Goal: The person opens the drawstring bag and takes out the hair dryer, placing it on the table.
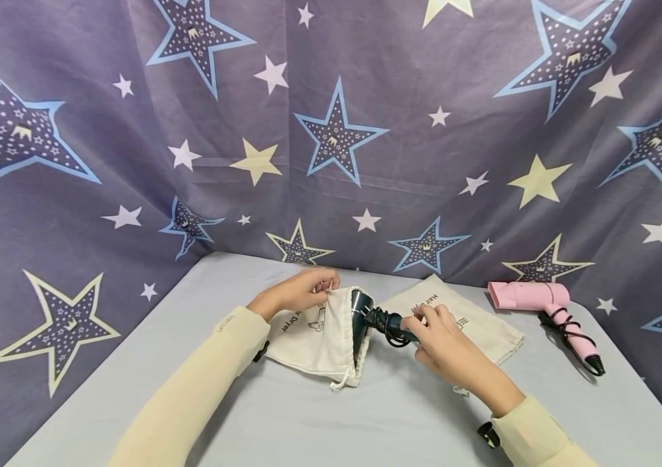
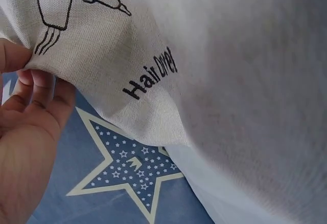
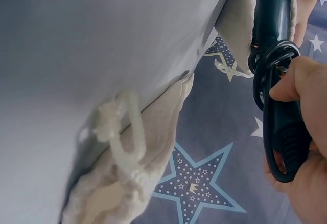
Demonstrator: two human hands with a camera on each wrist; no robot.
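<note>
A dark green hair dryer (image 1: 360, 306) lies partly inside the mouth of a cream drawstring bag (image 1: 307, 344) printed with a dryer drawing. Its barrel is mostly hidden by the cloth. My right hand (image 1: 444, 344) grips the handle, round which the black cord (image 3: 260, 75) is wound. At the far edge of the bag's opening, my left hand (image 1: 302, 290) pinches the cloth between thumb and fingers, as the left wrist view shows close up. The bag's drawstring (image 1: 341, 379) hangs at the near side of its mouth.
A second cream bag (image 1: 483, 337), marked Hair Dryer, lies flat behind my right hand. A pink hair dryer (image 1: 529, 296) with its cord wrapped round the handle rests at the table's right. Star-patterned curtain (image 1: 331, 194) surrounds the pale table (image 1: 331, 428) at the back and sides.
</note>
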